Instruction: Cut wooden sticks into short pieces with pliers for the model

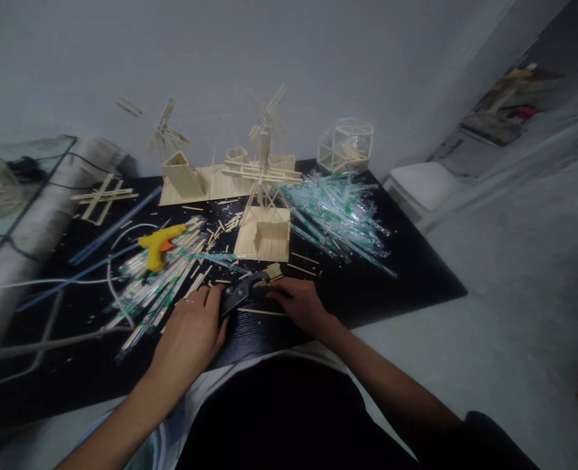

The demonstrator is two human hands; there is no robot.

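Observation:
My left hand (pixel 191 329) rests on the black board (pixel 406 274), its fingers curled against a dark cutter-like tool (pixel 242 290). From the right, my right hand (pixel 298 303) closes its fingers on the same tool's other end. Just beyond the tool lies a small bundle of thin wooden sticks (pixel 272 269). Behind that stands a stick-built windmill model (pixel 264 215) on a square base.
A yellow glue gun (pixel 160 243) lies left on loose sticks, its cable running left. A heap of clear plastic stick wrappers (pixel 337 215) sits right. More stick models (pixel 185 176), a cross frame (pixel 103 196) and a clear box (pixel 346 145) stand behind. Floor lies right.

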